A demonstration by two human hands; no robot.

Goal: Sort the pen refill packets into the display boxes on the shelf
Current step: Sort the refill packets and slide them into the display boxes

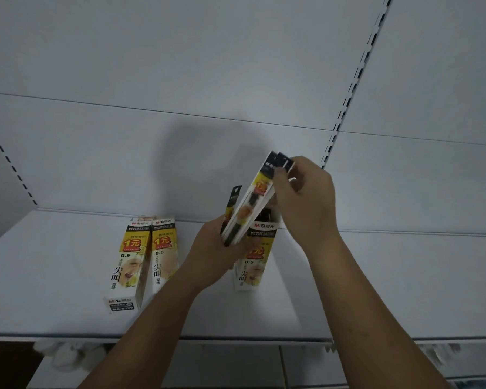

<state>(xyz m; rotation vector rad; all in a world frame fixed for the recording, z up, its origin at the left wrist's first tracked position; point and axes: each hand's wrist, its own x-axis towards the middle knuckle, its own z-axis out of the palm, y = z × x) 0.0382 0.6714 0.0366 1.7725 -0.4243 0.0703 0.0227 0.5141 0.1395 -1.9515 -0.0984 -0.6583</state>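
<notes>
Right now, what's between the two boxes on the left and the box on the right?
In the head view, the left hand sits in that gap, gripping the bottom of the refill packets. The shelf behind the hand is bare.

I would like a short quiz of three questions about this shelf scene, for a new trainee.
1. True or false: the left hand grips the lower end of the packet bundle.
2. How many display boxes are on the shelf? A) two B) three C) five
3. Fill in: the right hand pinches the bundle at its ____ end.
Key: 1 true; 2 B; 3 upper.
</notes>
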